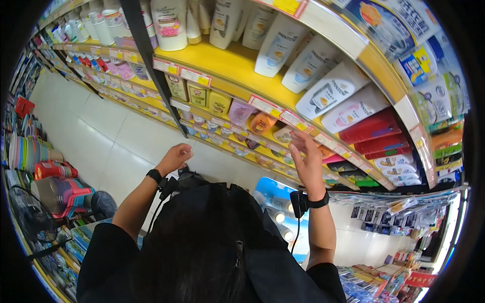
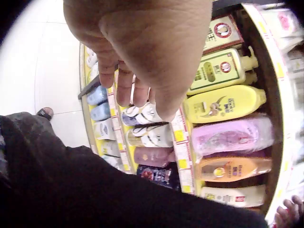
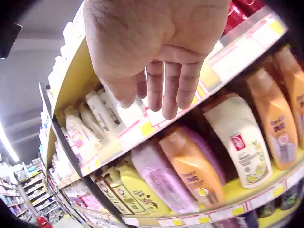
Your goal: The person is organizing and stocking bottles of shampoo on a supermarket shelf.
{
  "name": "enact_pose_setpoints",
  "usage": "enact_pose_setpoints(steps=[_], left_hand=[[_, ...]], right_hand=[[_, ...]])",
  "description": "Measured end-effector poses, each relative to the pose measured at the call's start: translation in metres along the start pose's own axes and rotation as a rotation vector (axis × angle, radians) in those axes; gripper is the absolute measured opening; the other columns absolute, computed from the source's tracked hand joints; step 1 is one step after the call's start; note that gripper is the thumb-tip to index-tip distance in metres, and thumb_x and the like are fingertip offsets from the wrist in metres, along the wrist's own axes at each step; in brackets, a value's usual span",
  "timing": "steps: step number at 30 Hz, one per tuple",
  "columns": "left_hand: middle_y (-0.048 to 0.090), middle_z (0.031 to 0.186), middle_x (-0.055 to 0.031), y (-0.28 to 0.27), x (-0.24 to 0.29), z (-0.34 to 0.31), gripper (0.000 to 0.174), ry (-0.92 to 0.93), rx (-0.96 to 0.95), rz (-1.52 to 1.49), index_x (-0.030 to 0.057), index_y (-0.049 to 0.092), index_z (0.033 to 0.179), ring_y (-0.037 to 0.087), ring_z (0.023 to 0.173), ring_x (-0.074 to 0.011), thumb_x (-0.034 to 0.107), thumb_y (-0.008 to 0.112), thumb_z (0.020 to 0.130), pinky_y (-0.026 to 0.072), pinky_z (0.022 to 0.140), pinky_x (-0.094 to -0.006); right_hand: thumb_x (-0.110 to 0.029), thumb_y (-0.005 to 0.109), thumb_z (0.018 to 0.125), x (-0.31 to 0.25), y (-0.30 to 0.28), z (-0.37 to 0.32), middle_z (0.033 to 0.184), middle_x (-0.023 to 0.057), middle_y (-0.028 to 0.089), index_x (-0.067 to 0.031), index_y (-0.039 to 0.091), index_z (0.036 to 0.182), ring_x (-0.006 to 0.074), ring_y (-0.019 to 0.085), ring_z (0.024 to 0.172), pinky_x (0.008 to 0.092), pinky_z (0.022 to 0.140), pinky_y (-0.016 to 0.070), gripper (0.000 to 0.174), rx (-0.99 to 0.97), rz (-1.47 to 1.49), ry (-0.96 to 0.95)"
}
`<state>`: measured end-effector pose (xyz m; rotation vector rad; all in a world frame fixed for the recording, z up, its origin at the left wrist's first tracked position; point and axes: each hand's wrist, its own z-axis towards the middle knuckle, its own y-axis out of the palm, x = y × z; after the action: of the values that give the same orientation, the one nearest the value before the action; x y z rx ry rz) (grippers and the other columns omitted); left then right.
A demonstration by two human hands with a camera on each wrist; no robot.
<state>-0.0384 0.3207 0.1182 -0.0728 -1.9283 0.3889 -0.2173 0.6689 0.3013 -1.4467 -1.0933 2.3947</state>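
Note:
My left hand (image 1: 174, 157) hangs in front of the shelves with its fingers loosely curled and nothing in them. In the left wrist view it overlaps a yellow bottle (image 2: 225, 104) and a lower row of bottles. Farther right, my right hand (image 1: 308, 164) is raised beside the shelf edge, fingers relaxed and holding nothing. Below that hand, the right wrist view has an orange bottle (image 3: 192, 166), a purple bottle (image 3: 161, 175) and a cream-white bottle (image 3: 242, 142) standing on a shelf. White shampoo bottles (image 1: 333, 91) stand on the shelf above.
Price labels line the yellow shelf (image 1: 227, 58) edges. Red bottles (image 1: 371, 126) stand at the right end. A blue-and-white box (image 1: 270, 187) with white round-topped items lies low between body and shelf. Stacked plastic goods (image 1: 30, 154) stand across the tiled aisle (image 1: 101, 126).

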Motion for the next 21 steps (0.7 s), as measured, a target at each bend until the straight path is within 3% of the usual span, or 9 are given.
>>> enact_pose_setpoints(steps=[1,3,5,7,12,17,19,21], left_hand=[[0.065,0.095,-0.0076,-0.004,0.008,0.003,0.031,0.093,0.042,0.034,-0.0019,0.059,0.109,0.059,0.087,-0.0134,0.020,0.066,0.089,0.0481,0.080,-0.0277],[0.064,0.097,-0.0060,-0.015,0.025,0.013,0.030,0.098,0.055,0.025,-0.0013,0.058,0.112,0.058,0.090,-0.0116,0.018,0.064,0.090,0.0472,0.082,-0.0259],[0.065,0.097,-0.0054,-0.027,0.043,0.018,0.029,0.196,0.116,-0.176,-0.0013,0.058,0.111,0.060,0.089,-0.0112,0.017,0.064,0.090,0.0484,0.080,-0.0261],[0.064,0.099,-0.0051,-0.041,0.064,0.021,0.027,0.238,0.143,-0.225,-0.0014,0.058,0.111,0.059,0.090,-0.0108,0.016,0.063,0.090,0.0483,0.081,-0.0262],[0.063,0.105,-0.0046,-0.066,0.111,0.030,0.027,0.311,0.133,-0.277,0.0005,0.056,0.115,0.058,0.098,-0.0101,0.013,0.061,0.092,0.0463,0.087,-0.0252],[0.063,0.109,-0.0095,-0.065,0.176,0.050,0.034,0.542,0.093,-0.154,0.0003,0.054,0.121,0.061,0.097,-0.0154,0.015,0.062,0.091,0.0484,0.085,-0.0280],[0.062,0.113,-0.0108,-0.059,0.207,0.060,0.036,0.544,0.054,-0.177,0.0006,0.053,0.122,0.061,0.101,-0.0169,0.015,0.062,0.090,0.0482,0.086,-0.0291],[0.060,0.117,-0.0122,-0.047,0.227,0.076,0.037,0.547,0.007,-0.199,0.0009,0.053,0.123,0.060,0.104,-0.0184,0.016,0.062,0.090,0.0481,0.087,-0.0301]], right_hand=[[-0.008,0.067,0.085,-0.007,0.004,0.009,0.105,0.0162,0.065,-0.0002,0.055,0.118,0.0243,0.066,0.090,0.0332,0.080,0.0518,0.036,-0.009,-0.003,-0.008],[-0.008,0.066,0.085,-0.023,0.011,0.029,0.107,0.0160,0.064,0.0003,0.054,0.120,0.0237,0.066,0.094,0.0330,0.082,0.0517,0.038,0.026,0.062,-0.050],[-0.008,0.065,0.085,-0.027,0.017,0.047,0.112,0.0163,0.062,0.0002,0.050,0.124,0.0240,0.064,0.100,0.0331,0.084,0.0513,0.043,-0.011,0.102,-0.039],[-0.009,0.064,0.086,-0.037,0.024,0.063,0.119,0.0167,0.058,-0.0006,0.046,0.129,0.0256,0.061,0.107,0.0343,0.087,0.0510,0.048,0.086,0.103,-0.089],[-0.015,0.067,0.085,-0.051,0.037,0.111,0.139,0.0189,0.039,-0.0040,0.029,0.142,0.0304,0.046,0.125,0.0424,0.098,0.0427,0.068,0.161,0.140,-0.134],[-0.017,0.067,0.085,-0.053,0.053,0.151,0.143,0.0192,0.033,-0.0025,0.024,0.144,0.0315,0.045,0.125,0.0432,0.100,0.0404,0.074,0.244,0.173,-0.069],[-0.018,0.067,0.085,-0.051,0.060,0.160,0.144,0.0191,0.031,-0.0021,0.022,0.145,0.0320,0.045,0.125,0.0438,0.100,0.0394,0.077,0.269,0.217,-0.050],[-0.013,0.065,0.087,-0.052,0.066,0.166,0.141,0.0197,0.037,0.0037,0.025,0.141,0.0264,0.042,0.126,0.0382,0.101,0.0387,0.069,0.279,0.286,-0.033]])
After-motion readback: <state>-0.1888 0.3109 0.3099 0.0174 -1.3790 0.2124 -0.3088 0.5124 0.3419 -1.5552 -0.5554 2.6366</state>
